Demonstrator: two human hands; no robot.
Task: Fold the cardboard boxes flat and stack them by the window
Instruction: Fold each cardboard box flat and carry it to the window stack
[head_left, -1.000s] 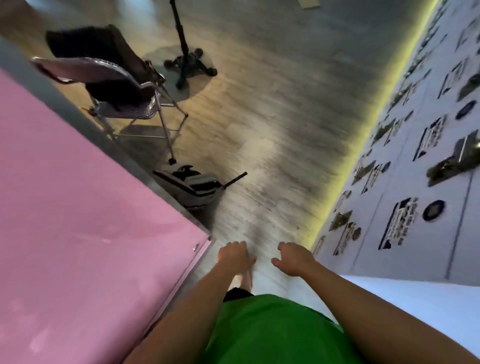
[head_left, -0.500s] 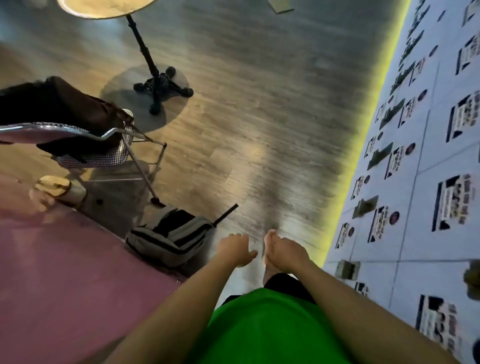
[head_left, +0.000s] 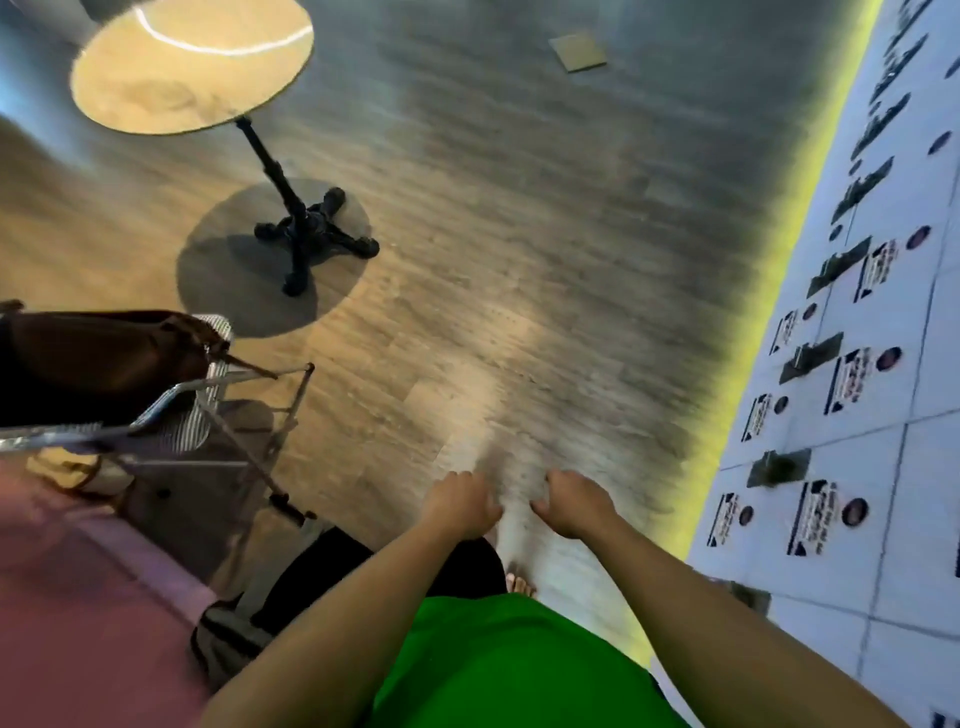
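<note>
Both the left hand (head_left: 464, 505) and right hand (head_left: 569, 502) hang loosely curled, empty, over the blurred floor (head_left: 519, 260).

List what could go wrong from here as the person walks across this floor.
1. The backpack lies on the floor beside the person's bare foot; a step sideways could catch it.
2. The round table has a spreading black base to trip on.
3. Both the left hand and right hand hold nothing, and no cardboard box shows, unless the flat square far ahead is one.
</note>
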